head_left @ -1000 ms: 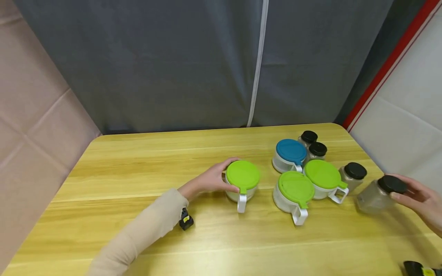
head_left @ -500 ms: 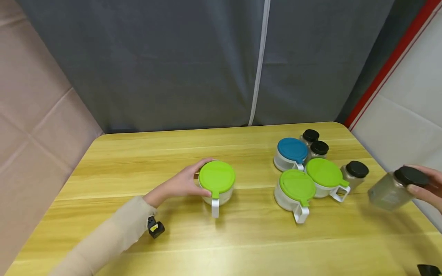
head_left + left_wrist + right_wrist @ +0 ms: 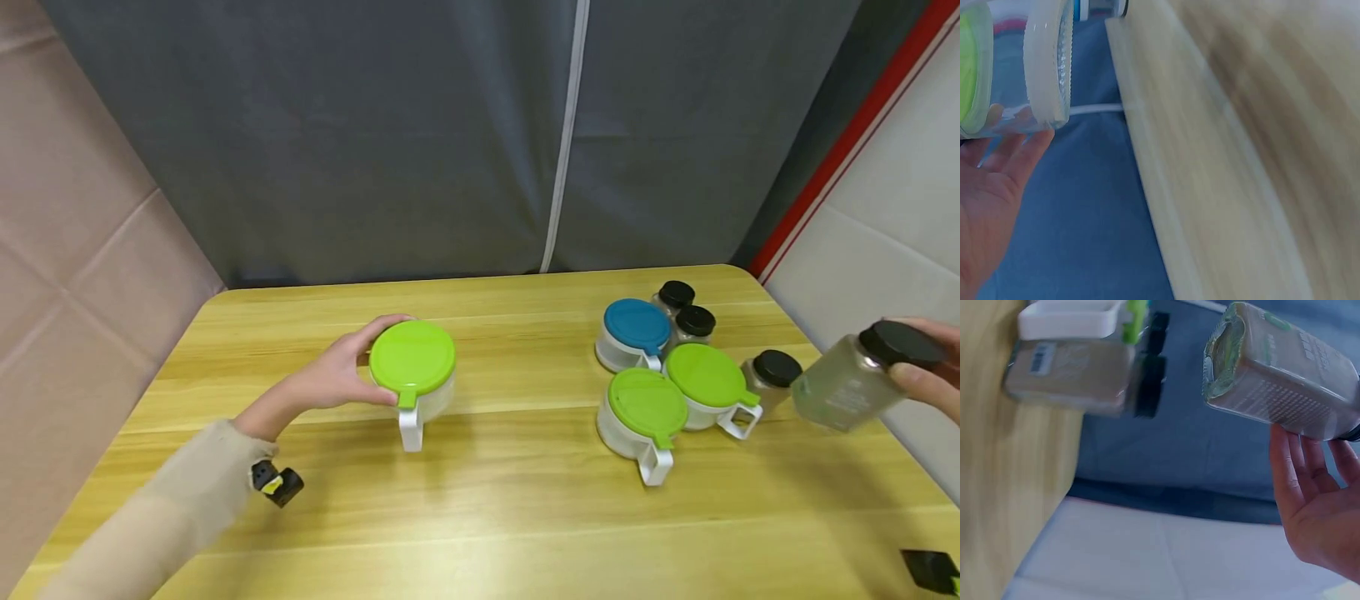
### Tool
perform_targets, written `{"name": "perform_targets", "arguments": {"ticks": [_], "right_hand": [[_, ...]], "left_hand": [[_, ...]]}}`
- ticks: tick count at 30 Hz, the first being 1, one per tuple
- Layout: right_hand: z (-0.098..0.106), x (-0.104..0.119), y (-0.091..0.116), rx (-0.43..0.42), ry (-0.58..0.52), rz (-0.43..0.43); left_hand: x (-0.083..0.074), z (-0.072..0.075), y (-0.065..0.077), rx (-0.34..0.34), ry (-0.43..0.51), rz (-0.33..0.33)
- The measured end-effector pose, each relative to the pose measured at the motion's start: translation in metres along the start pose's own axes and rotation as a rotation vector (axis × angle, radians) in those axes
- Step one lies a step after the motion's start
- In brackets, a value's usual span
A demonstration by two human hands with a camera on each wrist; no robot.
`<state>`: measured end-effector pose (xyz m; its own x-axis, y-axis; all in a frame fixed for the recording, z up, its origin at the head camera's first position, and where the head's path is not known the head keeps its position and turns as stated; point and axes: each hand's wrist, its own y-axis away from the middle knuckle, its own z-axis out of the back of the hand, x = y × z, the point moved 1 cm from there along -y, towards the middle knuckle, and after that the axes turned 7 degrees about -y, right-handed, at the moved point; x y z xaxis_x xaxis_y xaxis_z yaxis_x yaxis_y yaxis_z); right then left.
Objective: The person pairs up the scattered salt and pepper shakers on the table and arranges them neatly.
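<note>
My left hand grips a seasoning jar with a green lid and a white handle, raised above the left-middle of the table. In the left wrist view its clear body lies over my fingers, apart from the wood. At the right edge of the head view, my right hand holds a clear square jar by its black cap end, tilted and off the table. The right wrist view shows the fingers under this printed jar, its base pointing left.
Two more green-lidded jars and a blue-lidded jar stand at the table's right. Beside them are several black-capped jars. A grey curtain hangs behind the wooden table, and a white wall bounds the right.
The left hand has carried the green-lidded jar leftward and up off the table. The right hand has moved its black-capped jar to the right and upward.
</note>
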<state>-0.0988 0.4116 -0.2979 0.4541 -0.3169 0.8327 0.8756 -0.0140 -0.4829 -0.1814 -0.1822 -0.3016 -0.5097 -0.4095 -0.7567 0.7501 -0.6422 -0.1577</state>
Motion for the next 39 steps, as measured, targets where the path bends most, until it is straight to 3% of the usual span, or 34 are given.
{"name": "perform_targets", "arguments": {"ticks": [4,8,10,17,19,23,34,39], "right_hand": [[-0.015,0.018,-0.007,-0.023,-0.069,-0.006],[-0.036,0.034,-0.016,0.011,-0.324,0.023],[-0.045,0.038,-0.019,0.028,-0.357,0.029],[-0.075,0.048,-0.024,0.082,-0.178,-0.063],[-0.089,0.057,-0.026,0.093,-0.237,-0.089],[-0.11,0.066,-0.026,0.152,-0.237,-0.102],[-0.167,0.075,-0.018,0.281,-0.098,-0.102],[-0.191,0.074,-0.011,0.323,-0.172,-0.134]], "left_hand": [[0.0,0.012,0.006,-0.02,-0.002,-0.002],[-0.001,0.02,0.011,-0.02,0.011,-0.003],[-0.001,0.023,0.013,-0.018,0.018,-0.007],[0.002,0.03,0.02,-0.028,0.012,-0.006],[0.003,0.031,0.022,-0.029,0.014,-0.005],[0.006,0.033,0.026,-0.024,0.021,0.0],[0.017,0.026,0.037,-0.044,0.028,0.023],[0.023,0.019,0.04,-0.035,0.042,0.018]]}}
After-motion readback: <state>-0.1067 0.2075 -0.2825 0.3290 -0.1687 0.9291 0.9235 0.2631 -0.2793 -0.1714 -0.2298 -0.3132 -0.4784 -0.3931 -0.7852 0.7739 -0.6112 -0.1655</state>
